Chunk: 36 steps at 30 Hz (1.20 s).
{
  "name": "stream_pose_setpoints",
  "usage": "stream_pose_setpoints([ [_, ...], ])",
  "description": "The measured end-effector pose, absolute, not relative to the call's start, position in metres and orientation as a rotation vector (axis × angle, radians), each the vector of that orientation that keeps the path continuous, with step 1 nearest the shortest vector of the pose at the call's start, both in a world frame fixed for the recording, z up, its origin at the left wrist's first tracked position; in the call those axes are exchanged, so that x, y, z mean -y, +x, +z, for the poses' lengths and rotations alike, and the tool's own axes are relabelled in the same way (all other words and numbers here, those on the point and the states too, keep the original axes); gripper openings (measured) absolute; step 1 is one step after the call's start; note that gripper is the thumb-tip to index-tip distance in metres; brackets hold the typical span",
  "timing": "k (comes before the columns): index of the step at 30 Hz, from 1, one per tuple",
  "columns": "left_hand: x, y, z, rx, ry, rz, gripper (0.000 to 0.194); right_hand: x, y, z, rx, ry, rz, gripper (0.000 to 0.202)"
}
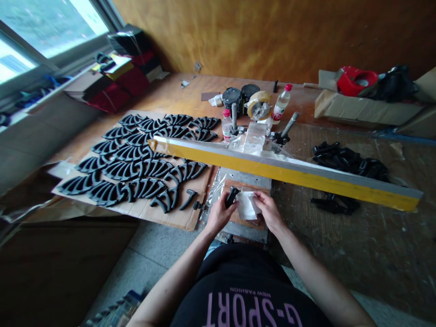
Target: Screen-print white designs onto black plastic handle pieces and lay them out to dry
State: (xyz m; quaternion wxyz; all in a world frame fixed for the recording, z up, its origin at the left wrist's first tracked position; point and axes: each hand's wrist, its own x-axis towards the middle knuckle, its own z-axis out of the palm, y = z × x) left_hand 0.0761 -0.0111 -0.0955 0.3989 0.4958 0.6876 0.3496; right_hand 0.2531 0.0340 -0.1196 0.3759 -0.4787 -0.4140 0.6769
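My left hand point(220, 211) is closed round a black curved part point(232, 196), whose upper end sticks out above the fingers. A white cloth or paper point(248, 206) spreads between my two hands, just right of the black part. Fingers of my right hand point(267, 208) pinch its right edge. Both hands are over a metal plate with a brown board point(235, 225) on it, at the table's near edge. Many similar black parts point(136, 170) lie in fanned rows on cardboard to the left.
A long yellow and grey bar point(289, 175) spans above the work spot. Behind it are clamps, bottles point(282, 104), black jars point(231, 97) and a tape roll point(259, 106). More black parts point(350, 161) lie right; an open carton point(368, 106) stands back right.
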Motion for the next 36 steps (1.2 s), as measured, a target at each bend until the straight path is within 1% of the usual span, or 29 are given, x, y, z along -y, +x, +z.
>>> stream_pose_setpoints([
  [6, 0.027, 0.071, -0.102, -1.719, 1.287, 0.766, 0.027, -0.026, 0.24, -0.11, 0.883, -1.187, 1.941, 0.05],
  [11, 0.029, 0.078, -0.099, -1.845, 1.318, 0.715, 0.021, -0.014, 0.234, -0.1, 0.924, -1.152, 1.979, 0.056],
  [18, 0.033, 0.093, -0.101, -2.004, 1.618, 0.488, 0.025, -0.007, 0.24, -0.1, 1.043, -1.32, 1.788, 0.049],
  [24, 0.038, 0.107, -0.102, -1.985, 1.747, 0.438, 0.028, -0.006, 0.267, -0.114, 1.277, -1.467, 1.628, 0.024],
  [27, 0.039, 0.107, -0.105, -1.895, 1.886, 0.451, 0.033, -0.013, 0.293, -0.121, 1.312, -1.486, 1.449, 0.021],
  [31, 0.04, 0.107, -0.113, -1.791, 2.092, 0.357, 0.029, -0.021, 0.315, -0.12, 1.53, -1.566, 0.993, 0.021],
  [33, 0.042, 0.108, -0.118, -1.783, 2.156, 0.315, 0.027, -0.021, 0.315, -0.117, 1.719, -1.466, 0.833, 0.025],
  [36, 0.045, 0.11, -0.124, -1.782, 2.247, 0.261, 0.027, -0.015, 0.303, -0.118, 1.971, -1.188, 0.696, 0.036],
])
